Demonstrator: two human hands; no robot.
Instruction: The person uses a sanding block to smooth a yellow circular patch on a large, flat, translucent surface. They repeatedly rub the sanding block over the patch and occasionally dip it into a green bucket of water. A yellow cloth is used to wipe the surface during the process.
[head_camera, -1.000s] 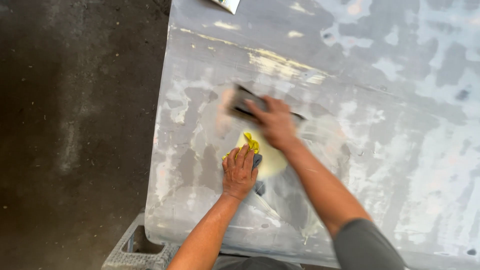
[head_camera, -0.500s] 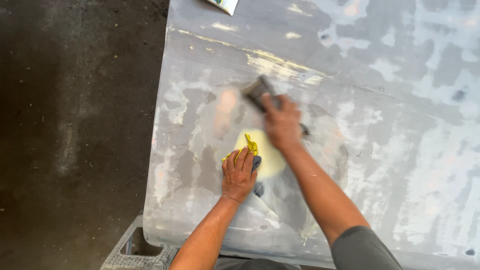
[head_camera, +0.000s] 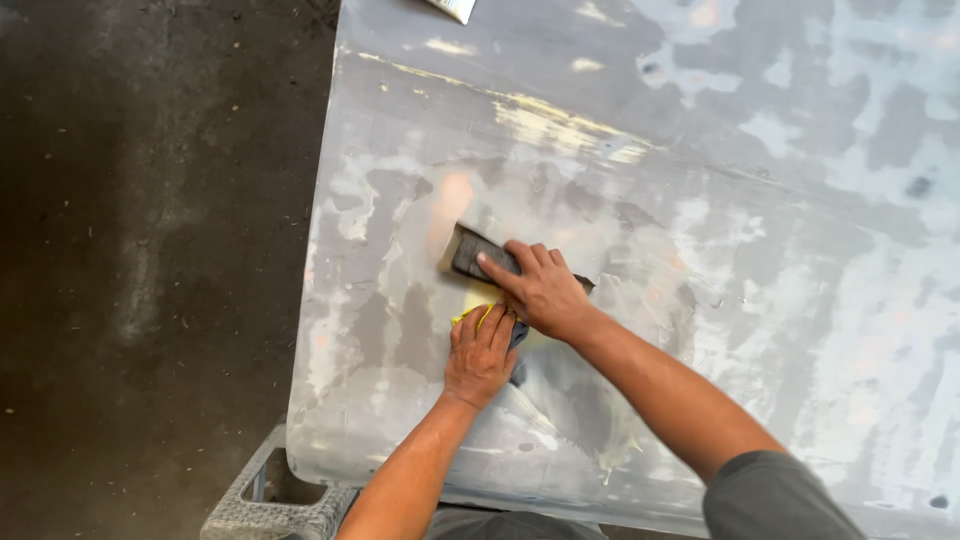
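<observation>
here a broad grey panel (head_camera: 760, 200), likely a sanded car body part, fills most of the view, lying at a slope over the dark concrete floor (head_camera: 140, 250), its surface mottled with pale filler patches and duller primer, which suggests it is laid flat so it can be worked from above. at the lower left edge a grey plastic crate (head_camera: 270, 505) pokes out from under the panel, seemingly propping it at working height. on the middle of the panel there is a yellowish spot of filler (head_camera: 478, 298) ringed by a rubbed, lighter area. the right hand (head_camera: 540, 290) lies flat on a dark rectangular sanding block (head_camera: 475, 253), fingers spread along its top and pressing it down, a grip closed over the block so that pressure spreads evenly; the block sits just above the yellow spot, touching the panel. the left hand (head_camera: 480, 355) rests palm down right beside it, bunched over a yellow rag (head_camera: 470, 316) with a bit of dark blue cloth at its side, probably steadying the body and keeping the rag ready. a small white card corner (head_camera: 455, 8) shows at the top edge.
</observation>
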